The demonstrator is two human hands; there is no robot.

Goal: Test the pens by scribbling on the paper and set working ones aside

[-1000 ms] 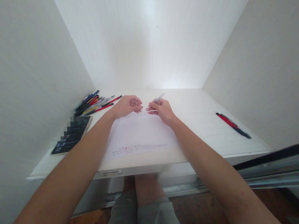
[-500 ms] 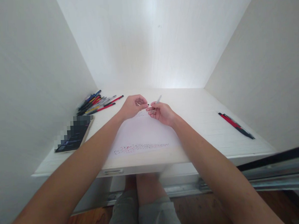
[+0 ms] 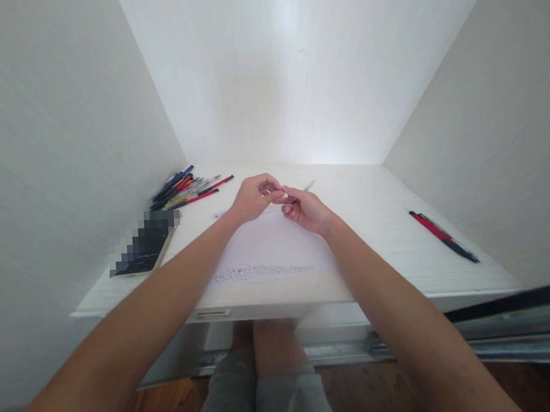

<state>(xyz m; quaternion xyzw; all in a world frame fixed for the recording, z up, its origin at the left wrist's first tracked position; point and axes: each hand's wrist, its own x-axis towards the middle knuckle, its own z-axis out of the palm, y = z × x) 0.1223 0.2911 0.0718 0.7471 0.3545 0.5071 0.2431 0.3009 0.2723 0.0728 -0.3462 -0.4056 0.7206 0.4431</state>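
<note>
Above the far part of the paper (image 3: 272, 237), my two hands meet at the fingertips. My right hand (image 3: 307, 210) is closed on a slim, pale pen (image 3: 310, 185); one end sticks out behind its knuckles and the rest is hidden by the fingers. My left hand (image 3: 256, 198) has its thumb and forefinger pinched together against the right fingertips. Whatever lies in that pinch is too small and covered to name. Rows of small dark and red marks run along the paper's near edge, with more marks near its far edge.
A pile of pens (image 3: 182, 186) lies at the back left against the side wall. In front of it is a dark-screened tablet or phone (image 3: 150, 246), partly blurred out. Red and black pens (image 3: 444, 236) lie at the right. White panels enclose the desk (image 3: 373, 238).
My hands have come together; a small gap showed between their fingertips before, with a tiny dark piece at the left pinch. The pen now slants lower. The view has shifted slightly.
</note>
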